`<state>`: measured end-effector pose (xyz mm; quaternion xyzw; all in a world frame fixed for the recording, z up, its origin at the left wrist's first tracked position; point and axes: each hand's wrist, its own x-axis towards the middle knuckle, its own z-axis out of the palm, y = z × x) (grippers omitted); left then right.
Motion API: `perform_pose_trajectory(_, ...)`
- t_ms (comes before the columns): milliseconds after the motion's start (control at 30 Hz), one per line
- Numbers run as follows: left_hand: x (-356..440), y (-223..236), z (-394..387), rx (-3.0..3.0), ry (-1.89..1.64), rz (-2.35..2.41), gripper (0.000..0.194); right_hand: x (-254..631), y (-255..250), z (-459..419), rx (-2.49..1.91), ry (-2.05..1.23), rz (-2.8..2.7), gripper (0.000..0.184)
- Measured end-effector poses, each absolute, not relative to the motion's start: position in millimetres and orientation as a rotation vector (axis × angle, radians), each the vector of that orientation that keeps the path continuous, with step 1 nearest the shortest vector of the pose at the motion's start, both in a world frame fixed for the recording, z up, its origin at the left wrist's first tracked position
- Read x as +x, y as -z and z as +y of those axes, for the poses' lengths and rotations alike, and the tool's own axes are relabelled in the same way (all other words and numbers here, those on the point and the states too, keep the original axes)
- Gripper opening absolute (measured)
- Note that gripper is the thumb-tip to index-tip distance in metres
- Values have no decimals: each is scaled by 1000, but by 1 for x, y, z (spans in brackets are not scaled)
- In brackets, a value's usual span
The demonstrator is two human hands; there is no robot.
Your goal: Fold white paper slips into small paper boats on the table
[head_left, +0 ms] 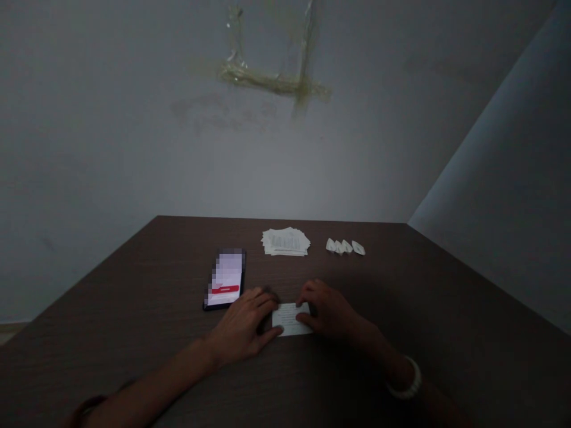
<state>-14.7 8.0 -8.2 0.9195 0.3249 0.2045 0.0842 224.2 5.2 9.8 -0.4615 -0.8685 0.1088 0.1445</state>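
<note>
A small printed slip of paper (289, 321) lies flat on the dark table in front of me. My left hand (247, 321) grips its left side, the thumb on the lower left corner and the fingers by the upper left one. At the right side, my right hand (329, 310) has its thumb and fingers curled onto the paper, covering that end. Just beyond my left hand lies a phone (227, 276) with a lit screen and a red bar.
Toward the back of the brown table (147, 285) sits a loose stack of printed paper slips (286, 242). Right of it are several small folded white papers (345, 246) in a row. A grey wall (357, 160) with yellowed tape strips (272, 83) rises behind the table.
</note>
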Motion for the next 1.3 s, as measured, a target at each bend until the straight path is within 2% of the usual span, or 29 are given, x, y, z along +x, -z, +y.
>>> perform_pose_trajectory(333, -15, 4, 7, 2723, -618, 924, 30, 223, -6, 6, -1305, -363, -2428, 31)
perform_pose_trajectory(400, -15, 5, 7, 2725, -656, 905, 32, 222, -4, 6, -1301, -381, -2416, 26)
perform_pose_trajectory(533, -15, 6, 7, 2719, -677, 918, 32, 222, -3, 7, -1316, -422, -2362, 4)
perform_pose_trajectory(700, -16, 7, 10, 2590, -820, 1079, 36, 223, 1, 11, -1324, -733, -2046, 13)
perform_pose_trajectory(867, -13, 1, 12, 2132, -962, 1326, 34, 219, 6, 15, -1236, -976, -1617, 19)
perform_pose_trajectory(1033, -4, -9, 8, 1855, -861, 1197, 25, 210, 10, 12, -1174, -1100, -1397, 20)
perform_pose_trajectory(1300, 0, -5, 9, 1611, -952, 1127, 21, 202, 12, 7, -1137, -1198, -1293, 22)
